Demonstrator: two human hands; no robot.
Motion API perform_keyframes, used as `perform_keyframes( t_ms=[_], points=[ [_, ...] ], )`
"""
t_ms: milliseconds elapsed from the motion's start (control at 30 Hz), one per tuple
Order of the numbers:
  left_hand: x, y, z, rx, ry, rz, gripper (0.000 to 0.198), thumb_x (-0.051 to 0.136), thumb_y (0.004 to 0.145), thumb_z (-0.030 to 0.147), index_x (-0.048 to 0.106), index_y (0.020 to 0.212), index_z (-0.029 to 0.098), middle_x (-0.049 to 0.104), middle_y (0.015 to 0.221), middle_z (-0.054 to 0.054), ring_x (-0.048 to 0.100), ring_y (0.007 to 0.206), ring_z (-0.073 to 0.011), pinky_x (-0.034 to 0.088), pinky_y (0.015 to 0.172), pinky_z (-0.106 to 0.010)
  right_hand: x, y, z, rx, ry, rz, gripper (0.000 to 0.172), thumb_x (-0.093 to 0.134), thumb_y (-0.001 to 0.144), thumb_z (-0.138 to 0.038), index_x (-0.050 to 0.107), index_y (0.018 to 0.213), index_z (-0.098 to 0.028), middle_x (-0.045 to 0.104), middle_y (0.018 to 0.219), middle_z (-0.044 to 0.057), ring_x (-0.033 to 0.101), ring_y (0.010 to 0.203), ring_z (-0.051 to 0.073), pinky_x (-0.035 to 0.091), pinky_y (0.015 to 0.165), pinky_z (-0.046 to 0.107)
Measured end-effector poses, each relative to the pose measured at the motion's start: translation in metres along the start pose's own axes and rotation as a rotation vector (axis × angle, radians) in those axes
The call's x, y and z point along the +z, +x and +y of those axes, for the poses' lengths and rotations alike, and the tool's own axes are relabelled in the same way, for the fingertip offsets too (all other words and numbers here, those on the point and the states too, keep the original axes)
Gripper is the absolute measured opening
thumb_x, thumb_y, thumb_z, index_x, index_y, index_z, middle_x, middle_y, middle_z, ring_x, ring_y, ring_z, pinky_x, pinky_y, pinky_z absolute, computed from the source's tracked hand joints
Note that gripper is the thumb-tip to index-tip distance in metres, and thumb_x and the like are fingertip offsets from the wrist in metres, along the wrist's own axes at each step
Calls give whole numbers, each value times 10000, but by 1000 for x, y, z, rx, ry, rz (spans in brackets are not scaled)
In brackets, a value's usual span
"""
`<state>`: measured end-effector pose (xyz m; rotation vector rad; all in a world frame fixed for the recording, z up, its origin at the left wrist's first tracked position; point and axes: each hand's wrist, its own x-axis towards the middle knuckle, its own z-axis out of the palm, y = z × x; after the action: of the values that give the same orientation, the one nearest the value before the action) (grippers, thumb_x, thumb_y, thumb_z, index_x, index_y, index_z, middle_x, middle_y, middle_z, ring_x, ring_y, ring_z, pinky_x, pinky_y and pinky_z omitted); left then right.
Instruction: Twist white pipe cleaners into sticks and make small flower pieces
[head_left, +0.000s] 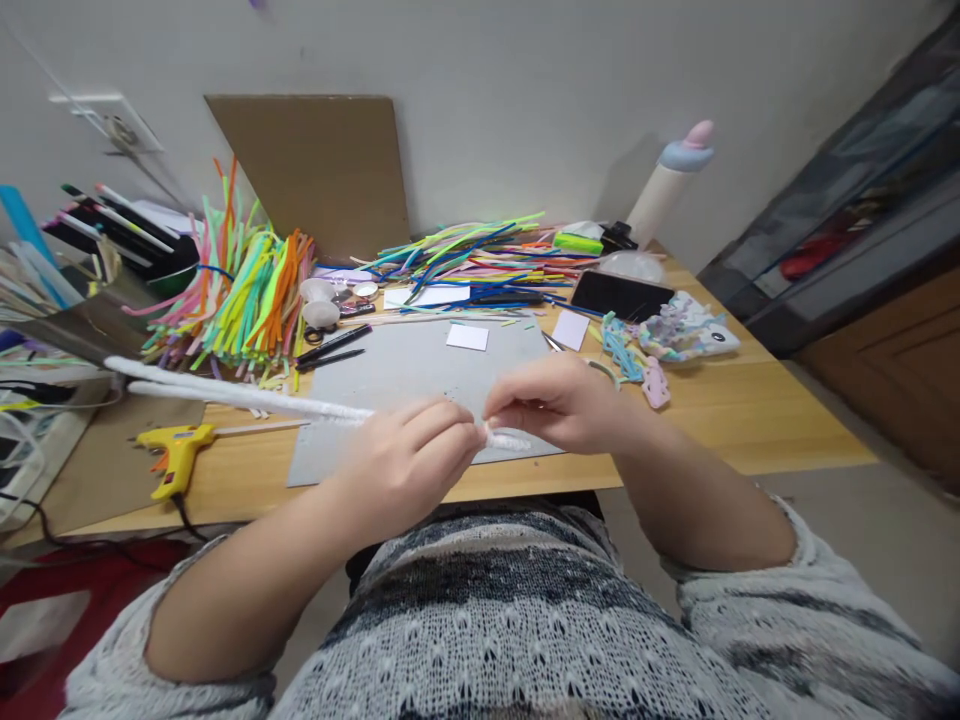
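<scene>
We've got the white fuzzy stems (300, 405) up in both hands, over the near edge of the grey mat (405, 360). Key relation: long axis runs left-right, tilted so the left end sits farther out; work point is where our two sets of fingertips meet, near mid-mat. Left hand (416, 455) is clenched round the stems, long run sticking out to its left, splitting into two strands that end well past the yellow glue gun (178, 455), on its far side. Right hand (562, 400) has thumb and index bunched at the join, on the far side of the short tail; whether they actually grip it or just touch we can't tell, blur. Short tail pokes right from the left fingertips, just nearer to us than the right fingers. Left hand covers more of the length; right is closer to the short tip, so fine control at that tip probably suits the right
</scene>
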<state>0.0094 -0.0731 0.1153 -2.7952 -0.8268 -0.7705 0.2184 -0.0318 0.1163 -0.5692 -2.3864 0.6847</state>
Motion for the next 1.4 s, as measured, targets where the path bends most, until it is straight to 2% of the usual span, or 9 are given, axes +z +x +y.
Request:
perform_keyframes(
  t_ms=[133, 267, 433, 733, 833, 967, 1067, 1200, 1400],
  points=[
    [-2, -2, 0, -53, -100, 94, 32, 525, 837, 146, 548, 853, 161, 636, 830, -58, 575, 769, -130, 485, 696, -263, 21, -1, 10, 149, 449, 60, 125, 522, 822, -213, 597, 760, -135, 581, 663, -5, 501, 598, 74, 387, 539, 198],
    [-1, 2, -2, -198, -217, 159, 24, 546, 819, 143, 555, 811, 164, 631, 806, -35, 582, 738, -101, 477, 646, -210, 47, -5, 6, 186, 562, 234, 140, 559, 805, -266, 597, 743, -147, 525, 620, -27, 438, 544, 64, 363, 492, 196],
    [1, 9, -9, -407, -308, 96, 60, 527, 822, 169, 575, 790, 152, 621, 731, -15, 534, 623, -81, 437, 570, -193, 69, -15, -2, 193, 93, 519, 116, 505, 845, -210, 592, 789, -159, 526, 608, -21, 432, 531, 73, 366, 508, 217],
    [5, 10, -9, -223, -61, -54, 120, 471, 847, 160, 580, 802, 140, 638, 800, -61, 579, 739, -138, 461, 641, -246, 36, -18, -23, -5, -707, 309, 198, 441, 884, -195, 606, 779, -164, 580, 614, 20, 479, 589, 123, 307, 546, 274],
    [-1, 8, -7, -44, 21, -115, 168, 432, 879, 178, 586, 819, 146, 646, 824, -69, 588, 763, -147, 466, 674, -267, 16, -10, -19, 45, -479, 185, 198, 474, 884, -250, 621, 778, -171, 619, 673, 14, 514, 631, 109, 324, 562, 249],
    [-9, 4, -6, -2, -101, -86, 127, 448, 879, 171, 569, 841, 160, 646, 849, -59, 580, 771, -127, 469, 689, -253, 13, -3, -1, 160, 201, 30, 156, 549, 836, -280, 626, 782, -156, 626, 682, -7, 530, 626, 83, 384, 569, 208],
    [-7, 2, -8, -62, -130, 8, 93, 474, 870, 162, 559, 830, 155, 641, 862, -67, 575, 784, -123, 472, 709, -251, 32, -3, 7, 240, 492, 145, 190, 551, 820, -316, 615, 768, -145, 559, 623, -25, 462, 552, 70, 369, 504, 202],
    [2, 3, -12, -171, -95, 126, 112, 500, 861, 167, 564, 950, 143, 627, 912, -76, 579, 845, -130, 471, 735, -239, 61, -7, 4, 284, 489, 408, 188, 531, 833, -301, 628, 765, -155, 487, 569, -45, 389, 510, 62, 337, 474, 204],
    [6, 5, -11, -370, 27, 36, 157, 470, 882, 271, 570, 850, 155, 613, 728, -27, 541, 623, -111, 379, 544, -215, 69, -8, 3, 309, 419, 543, 174, 552, 818, -285, 678, 867, -176, 573, 603, -18, 445, 511, 78, 356, 475, 222]
  ],
)
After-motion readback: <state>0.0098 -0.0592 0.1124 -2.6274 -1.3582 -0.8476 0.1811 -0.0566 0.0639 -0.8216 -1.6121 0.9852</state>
